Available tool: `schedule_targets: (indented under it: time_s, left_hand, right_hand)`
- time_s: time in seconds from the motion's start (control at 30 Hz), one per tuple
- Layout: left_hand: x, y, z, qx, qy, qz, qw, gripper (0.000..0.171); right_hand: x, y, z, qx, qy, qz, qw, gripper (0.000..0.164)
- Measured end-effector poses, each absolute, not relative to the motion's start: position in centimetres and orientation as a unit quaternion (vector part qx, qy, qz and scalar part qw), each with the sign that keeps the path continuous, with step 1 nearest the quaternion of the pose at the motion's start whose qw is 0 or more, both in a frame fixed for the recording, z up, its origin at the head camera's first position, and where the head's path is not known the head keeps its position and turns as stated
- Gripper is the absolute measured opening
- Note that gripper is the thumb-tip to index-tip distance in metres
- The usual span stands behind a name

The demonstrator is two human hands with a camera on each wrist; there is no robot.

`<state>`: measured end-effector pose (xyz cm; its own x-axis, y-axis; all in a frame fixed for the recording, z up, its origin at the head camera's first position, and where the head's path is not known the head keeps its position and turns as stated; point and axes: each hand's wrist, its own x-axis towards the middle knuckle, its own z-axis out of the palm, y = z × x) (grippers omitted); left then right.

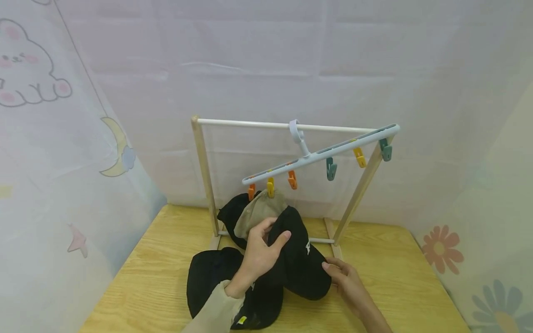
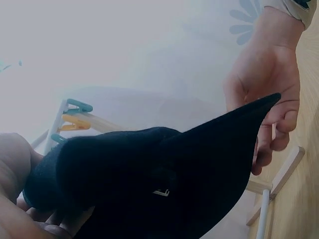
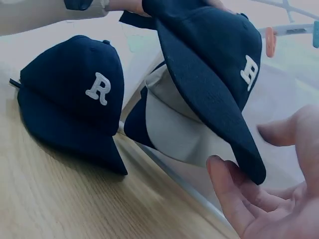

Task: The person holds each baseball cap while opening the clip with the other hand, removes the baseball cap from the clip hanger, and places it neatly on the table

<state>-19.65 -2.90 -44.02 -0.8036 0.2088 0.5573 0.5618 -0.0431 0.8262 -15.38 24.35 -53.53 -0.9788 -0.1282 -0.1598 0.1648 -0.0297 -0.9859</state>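
My left hand [image 1: 260, 252] grips a black baseball cap [image 1: 297, 259] by its back edge, thumb on the near side. A white letter shows on its front. By the tip of its brim is my right hand [image 1: 347, 284]; in the right wrist view the brim passes between the spread thumb and fingers, the thumb apart from it. Behind, a beige cap [image 1: 260, 212] hangs below a yellow clip [image 1: 270, 187], and another black cap [image 1: 233, 215] hangs beside it near an orange clip [image 1: 251, 192]. A black cap with a white R [image 3: 70, 94] lies on the table.
A pale blue clip hanger [image 1: 320, 156] hooks over the white bar [image 1: 250, 123] of a wooden rack [image 1: 204, 175], tilted up to the right. Its other clips, orange, green [image 1: 331, 169] and yellow, hold nothing. The rack stands on a wooden table [image 1: 154, 259] before printed cloth walls.
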Motion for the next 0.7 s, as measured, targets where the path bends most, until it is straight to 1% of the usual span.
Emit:
schedule_targets:
  time_s: [0.13, 0.43, 0.57, 0.7]
  left_hand:
    - [-19.5, -3.1, -44.1, -0.286, -0.682, -0.662, 0.126, 0.024]
    - [-18.8, -4.0, -43.5, -0.294, -0.689, -0.656, 0.085, 0.025]
    - [-18.5, -4.7, -43.3, -0.291, -0.706, -0.641, 0.072, 0.024]
    - [-18.2, -5.3, -43.1, -0.286, -0.725, -0.623, 0.067, 0.022]
  right_hand:
    - [-15.0, 24.0, -53.5, 0.021, 0.685, -0.722, 0.095, 0.069]
    - [-14.1, 24.1, -53.1, 0.05, 0.68, -0.731, 0.032, 0.057]
    - [-13.9, 24.6, -53.0, 0.031, 0.681, -0.731, 0.029, 0.048]
    - [-13.7, 25.1, -52.9, -0.002, 0.683, -0.729, 0.039, 0.046]
